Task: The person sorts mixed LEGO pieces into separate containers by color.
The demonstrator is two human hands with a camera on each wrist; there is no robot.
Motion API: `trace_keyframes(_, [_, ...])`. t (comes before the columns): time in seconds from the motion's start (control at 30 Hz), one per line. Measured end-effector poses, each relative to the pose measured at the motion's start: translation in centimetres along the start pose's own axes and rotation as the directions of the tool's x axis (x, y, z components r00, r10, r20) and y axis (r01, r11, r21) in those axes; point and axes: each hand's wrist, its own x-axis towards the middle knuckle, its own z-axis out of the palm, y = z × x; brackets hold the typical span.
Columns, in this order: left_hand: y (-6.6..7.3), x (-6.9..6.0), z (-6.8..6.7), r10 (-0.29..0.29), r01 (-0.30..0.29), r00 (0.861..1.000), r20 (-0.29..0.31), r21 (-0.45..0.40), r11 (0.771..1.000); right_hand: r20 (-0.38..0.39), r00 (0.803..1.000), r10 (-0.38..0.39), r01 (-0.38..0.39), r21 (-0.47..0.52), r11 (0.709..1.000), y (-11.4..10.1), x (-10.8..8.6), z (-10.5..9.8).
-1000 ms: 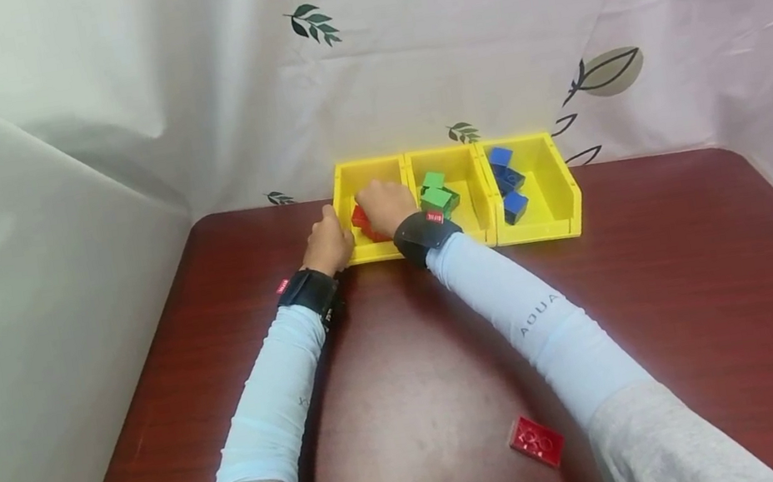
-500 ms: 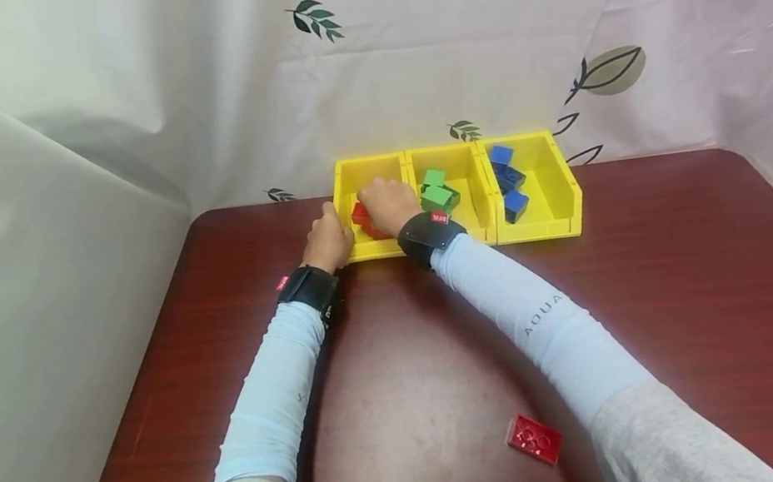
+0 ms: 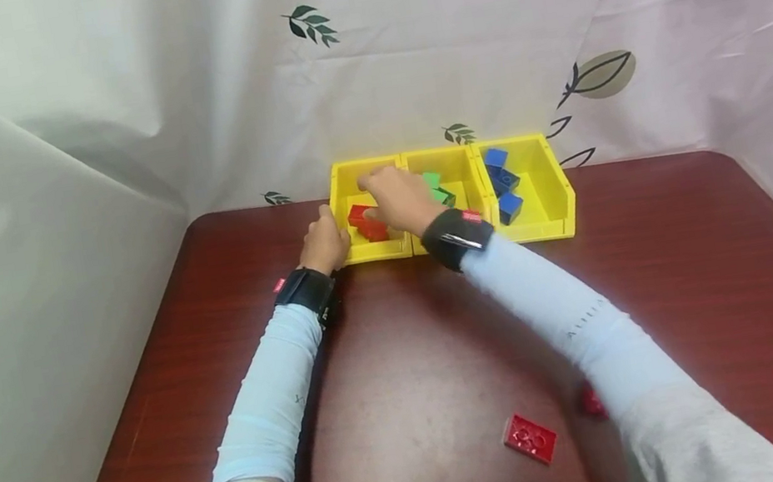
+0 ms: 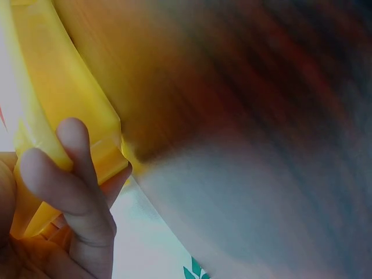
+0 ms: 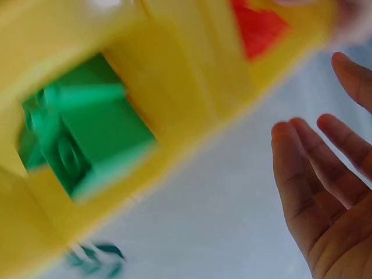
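My left hand (image 3: 323, 242) grips the outer side wall of the leftmost yellow bin (image 3: 375, 254); in the left wrist view its fingers (image 4: 70, 192) curl over the bin's edge. Several red bricks (image 3: 371, 228) lie in this bin. Above the divide between the left and middle bins is my right hand (image 3: 401, 198), with nothing in it. Its fingers are spread and apart in the right wrist view. Beneath it, green bricks (image 5: 104, 128) sit in the middle bin (image 3: 473, 193), partly hidden by the hand in the head view.
Blue bricks (image 3: 505, 187) lie along the left side of the right yellow bin (image 3: 547, 190). A loose red brick (image 3: 530, 439) rests on the brown table (image 3: 405, 356). Another red piece (image 3: 593, 402) shows partly beside my right sleeve. White curtain (image 3: 241, 87) borders the table.
My right hand has risen from the red bricks and shifted right, its fingers now spread. A second red piece has come into view by the right sleeve. My left hand stays put.
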Motion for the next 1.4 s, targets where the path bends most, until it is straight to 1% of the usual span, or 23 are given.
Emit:
trace_keyframes(0.07, [-0.2, -0.1, 0.1, -0.001, 0.001, 1.000, -0.001, -0.007, 1.000, -0.016, 0.998, -0.059, 0.059, 0.016, 0.998, 0.0, -2.0, -1.1])
trace_keyframes(0.13, [-0.3, -0.1, 0.2, 0.000, 0.000, 1.000, -0.006, -0.004, 1.000, -0.035, 0.988, -0.149, 0.150, 0.035, 0.988, 0.1, -4.7, -1.8])
trace_keyframes(0.2, [-0.3, -0.2, 0.1, 0.005, -0.005, 1.000, -0.012, 0.001, 1.000, -0.051, 0.967, -0.252, 0.253, 0.030, 0.967, 0.3, -7.8, -2.1])
trace_keyframes(0.27, [-0.3, -0.2, 0.1, 0.006, -0.007, 1.000, -0.017, -0.005, 1.000, -0.060, 0.939, -0.340, 0.341, 0.010, 0.940, 0.4, -11.1, -2.1])
trace_keyframes(0.37, [-0.2, -0.2, 0.0, 0.006, -0.006, 1.000, -0.011, -0.021, 1.000, -0.048, 0.912, -0.408, 0.407, -0.035, 0.913, 0.7, -15.9, -1.3])
trace_keyframes(0.43, [0.0, -0.2, -0.1, -0.002, 0.002, 1.000, -0.004, -0.029, 1.000, -0.027, 0.910, -0.414, 0.413, -0.047, 0.910, 0.8, -18.7, -0.5])
trace_keyframes(0.5, [0.1, -0.3, -0.2, -0.008, 0.008, 1.000, 0.003, -0.030, 1.000, -0.019, 0.912, -0.409, 0.408, -0.051, 0.912, 0.8, -21.0, 0.5])
trace_keyframes(0.7, [0.1, -0.4, 0.1, -0.009, 0.009, 1.000, 0.014, -0.018, 1.000, -0.038, 0.935, -0.352, 0.352, -0.010, 0.936, 0.7, -26.4, 2.7])
trace_keyframes(0.83, [0.1, -0.4, 0.1, 0.007, -0.007, 1.000, -0.004, -0.015, 1.000, -0.023, 0.949, -0.316, 0.316, 0.012, 0.949, 0.6, -29.0, 3.5])
trace_keyframes(0.93, [0.1, -0.4, 0.0, 0.014, -0.014, 1.000, -0.018, -0.016, 1.000, 0.038, 0.959, -0.282, 0.282, 0.018, 0.959, 0.6, -30.2, 4.1])
trace_keyframes(1.0, [0.2, -0.4, -0.1, 0.009, -0.009, 1.000, -0.008, -0.017, 1.000, 0.076, 0.962, -0.262, 0.260, 0.029, 0.965, 0.8, -30.7, 4.6])
trace_keyframes(1.07, [0.2, -0.4, -0.1, -0.002, 0.002, 1.000, 0.007, -0.020, 1.000, 0.094, 0.963, -0.254, 0.250, 0.052, 0.967, 0.9, -31.0, 5.0])
trace_keyframes(1.13, [0.2, -0.4, -0.1, -0.013, 0.013, 1.000, 0.017, -0.022, 1.000, 0.090, 0.964, -0.252, 0.246, 0.067, 0.967, 1.0, -31.2, 5.2])
trace_keyframes(1.4, [0.0, -0.3, -0.2, -0.012, 0.012, 1.000, 0.009, -0.013, 1.000, 0.062, 0.969, -0.241, 0.237, 0.068, 0.969, 1.0, -31.3, 5.1])
